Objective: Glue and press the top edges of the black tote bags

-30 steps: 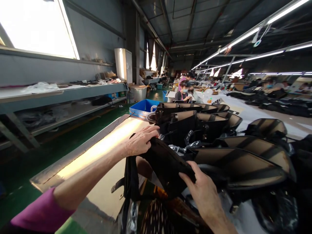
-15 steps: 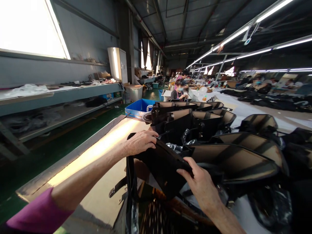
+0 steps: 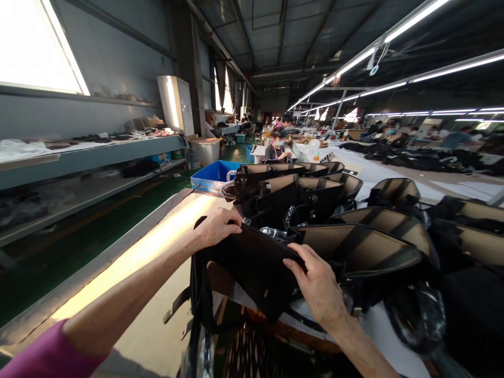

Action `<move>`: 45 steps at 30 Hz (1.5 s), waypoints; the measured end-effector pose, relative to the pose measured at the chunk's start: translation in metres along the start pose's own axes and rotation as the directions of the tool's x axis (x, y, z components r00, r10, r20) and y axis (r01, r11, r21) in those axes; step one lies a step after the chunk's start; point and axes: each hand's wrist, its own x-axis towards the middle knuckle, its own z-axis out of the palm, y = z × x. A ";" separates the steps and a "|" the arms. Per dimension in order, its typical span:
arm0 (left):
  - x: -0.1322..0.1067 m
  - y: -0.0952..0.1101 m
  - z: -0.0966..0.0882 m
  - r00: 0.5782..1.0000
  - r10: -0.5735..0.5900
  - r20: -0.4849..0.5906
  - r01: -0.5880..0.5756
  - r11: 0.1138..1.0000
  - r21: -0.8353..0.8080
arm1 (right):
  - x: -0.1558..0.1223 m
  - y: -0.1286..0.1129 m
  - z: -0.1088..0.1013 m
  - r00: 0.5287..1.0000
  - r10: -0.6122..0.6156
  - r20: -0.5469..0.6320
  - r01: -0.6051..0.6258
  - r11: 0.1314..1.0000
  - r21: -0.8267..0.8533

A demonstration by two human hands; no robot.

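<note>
I hold a black handbag (image 3: 252,270) upright over the near end of a long worktable (image 3: 157,247). My left hand (image 3: 214,227) is closed over the bag's top left corner. My right hand (image 3: 317,286) grips its top right edge, thumb on the near face. A black strap (image 3: 197,294) hangs from the bag's left side. Just behind it stands a row of several open black handbags (image 3: 354,247) with tan lining, the nearest touching or almost touching the held one.
A blue bin (image 3: 210,176) sits at the far end of the table. Grey shelving (image 3: 90,157) runs along the left wall across a green-floored aisle (image 3: 79,236). Other people (image 3: 275,149) work at tables further back. More black bags (image 3: 464,226) lie on the right.
Both hands have lowered the held bag slightly, and the view has swung to the right, shifting everything left in the picture. Both grips are unchanged.
</note>
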 end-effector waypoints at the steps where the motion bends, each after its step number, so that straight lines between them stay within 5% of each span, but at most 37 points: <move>1: 0.000 0.001 0.000 1.000 -0.009 -0.014 0.009 1.000 0.000 | 0.001 -0.001 0.001 1.000 -0.005 -0.001 0.005 1.000 0.010; 45: 0.000 0.001 0.008 0.981 -0.127 -0.148 0.125 0.992 -0.026 | 0.011 0.004 0.006 0.999 -0.047 -0.017 0.047 0.999 -0.004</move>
